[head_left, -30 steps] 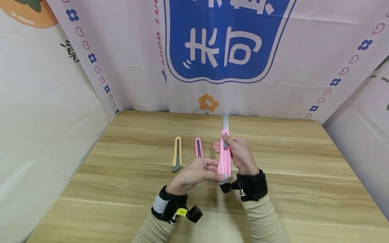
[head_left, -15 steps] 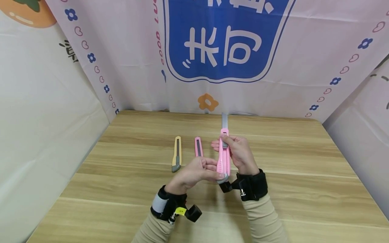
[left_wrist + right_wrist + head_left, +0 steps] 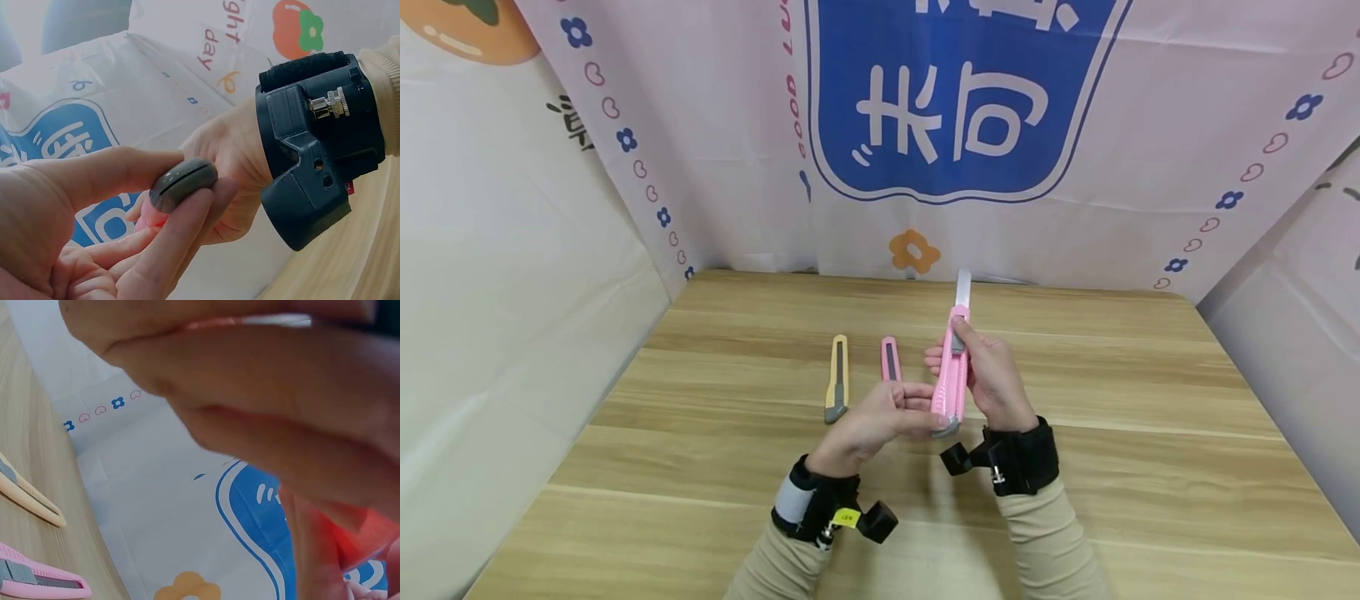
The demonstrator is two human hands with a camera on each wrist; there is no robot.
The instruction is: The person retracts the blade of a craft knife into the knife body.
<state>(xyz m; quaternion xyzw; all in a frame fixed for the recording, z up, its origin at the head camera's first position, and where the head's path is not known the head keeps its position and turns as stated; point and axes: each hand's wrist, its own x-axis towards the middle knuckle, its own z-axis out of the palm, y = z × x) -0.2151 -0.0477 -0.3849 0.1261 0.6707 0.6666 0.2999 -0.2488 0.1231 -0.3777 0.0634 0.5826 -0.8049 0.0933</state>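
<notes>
Both hands hold a pink utility knife (image 3: 952, 375) above the table, its silvery blade (image 3: 963, 287) standing out from the far end. My left hand (image 3: 880, 421) pinches the knife's rear between thumb and fingers. The left wrist view shows them on the grey end cap (image 3: 184, 182), which has a dark slot. Around the front of the body, my right hand (image 3: 996, 375) grips it, thumb at the grey slider (image 3: 958, 340). A second pink utility knife (image 3: 890, 358) lies on the table, partly hidden behind the left hand. Left of it lies a yellow utility knife (image 3: 837, 379).
The wood-grain table (image 3: 700, 467) backs onto a printed cloth (image 3: 737, 192). White cloth walls rise at the left and right sides. Each wrist wears a black strap with a small camera block (image 3: 877, 522) sticking out.
The held knife has risen slightly and tilted, its blade tip shifting up and to the right. The blade looks brighter. Both hands keep their hold; the two knives on the table stay put.
</notes>
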